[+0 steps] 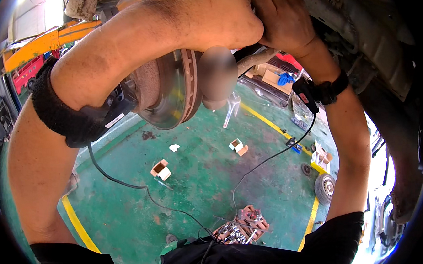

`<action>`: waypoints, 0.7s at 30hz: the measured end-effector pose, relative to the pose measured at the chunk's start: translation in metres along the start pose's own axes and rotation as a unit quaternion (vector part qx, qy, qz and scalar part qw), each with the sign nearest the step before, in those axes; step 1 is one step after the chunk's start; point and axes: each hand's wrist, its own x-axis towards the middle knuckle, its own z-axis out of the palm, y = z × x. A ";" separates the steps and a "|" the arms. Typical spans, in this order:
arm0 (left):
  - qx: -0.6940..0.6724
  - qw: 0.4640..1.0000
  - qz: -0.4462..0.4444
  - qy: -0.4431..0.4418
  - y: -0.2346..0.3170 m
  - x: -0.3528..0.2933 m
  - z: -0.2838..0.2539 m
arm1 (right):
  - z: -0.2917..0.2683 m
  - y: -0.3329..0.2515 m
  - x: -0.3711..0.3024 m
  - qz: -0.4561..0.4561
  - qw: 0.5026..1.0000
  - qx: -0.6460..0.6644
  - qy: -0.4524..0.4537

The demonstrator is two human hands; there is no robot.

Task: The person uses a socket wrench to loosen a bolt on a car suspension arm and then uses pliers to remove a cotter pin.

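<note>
Both my arms reach up under a raised vehicle. My left hand is beside my right at the top edge, above the brake disc; its fingers are hidden. My right hand touches it, fingers curled inward, and whatever they close on is out of sight. Below my left forearm hangs a rusty-edged brake disc with a shiny face. A blurred oval patch covers part of the view beside the disc. A metal rod runs below my right hand. Black straps with cabled boxes sit on both arms.
Dirty underbody panels hang close at upper right. On the green floor are an open carton, a smaller carton, a toolbox of sockets near me, and a wheel at right. An orange lift arm stands at left.
</note>
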 end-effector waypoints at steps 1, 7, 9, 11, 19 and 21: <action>0.038 0.999 -0.011 -0.015 0.006 -0.004 -0.014 | -0.001 0.002 0.008 -0.029 0.998 0.003 0.052; 0.004 1.000 0.003 0.012 -0.007 0.002 0.010 | 0.004 0.006 0.004 -0.040 0.998 0.044 0.017; 0.014 1.000 -0.012 0.009 -0.005 -0.010 -0.013 | 0.000 0.006 0.015 -0.024 0.998 0.056 0.018; 0.016 1.000 -0.021 -0.003 -0.004 -0.006 -0.009 | 0.000 0.006 0.012 -0.019 0.998 0.059 -0.013; -0.176 0.973 -0.147 0.008 -0.007 -0.001 -0.008 | -0.006 -0.014 -0.011 0.064 0.992 -0.088 0.060; -0.281 0.933 -0.223 0.007 -0.006 -0.002 -0.016 | -0.014 -0.017 -0.009 0.105 0.985 -0.139 0.015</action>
